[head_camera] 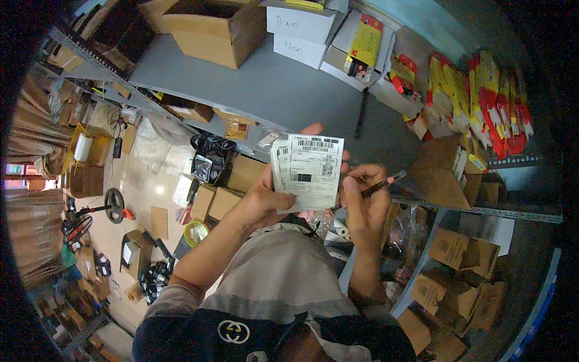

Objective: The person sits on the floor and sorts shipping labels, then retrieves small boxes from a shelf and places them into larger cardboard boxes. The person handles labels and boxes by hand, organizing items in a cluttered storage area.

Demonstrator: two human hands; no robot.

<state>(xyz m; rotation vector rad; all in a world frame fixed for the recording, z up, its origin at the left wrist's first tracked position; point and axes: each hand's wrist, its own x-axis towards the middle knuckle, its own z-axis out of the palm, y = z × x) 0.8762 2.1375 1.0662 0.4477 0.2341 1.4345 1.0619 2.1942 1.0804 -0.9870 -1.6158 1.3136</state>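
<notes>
A stack of printed labels with barcodes and writing is gripped in my left hand, the thumb lying across its lower left edge. Fingertips show behind the stack's top and right edges. Just right of the labels, my right hand pinches a dark pen-like stick with a pinkish band and a clear tip; its exact kind is hard to tell. Beyond both hands runs a grey metal shelf, on which a thin black stick lies.
An open cardboard box, white boxes with handwriting and yellow-red packets stand on the shelf. Below right are several brown cartons. Leftward on the tiled floor are a bin, a black wheel and more cartons.
</notes>
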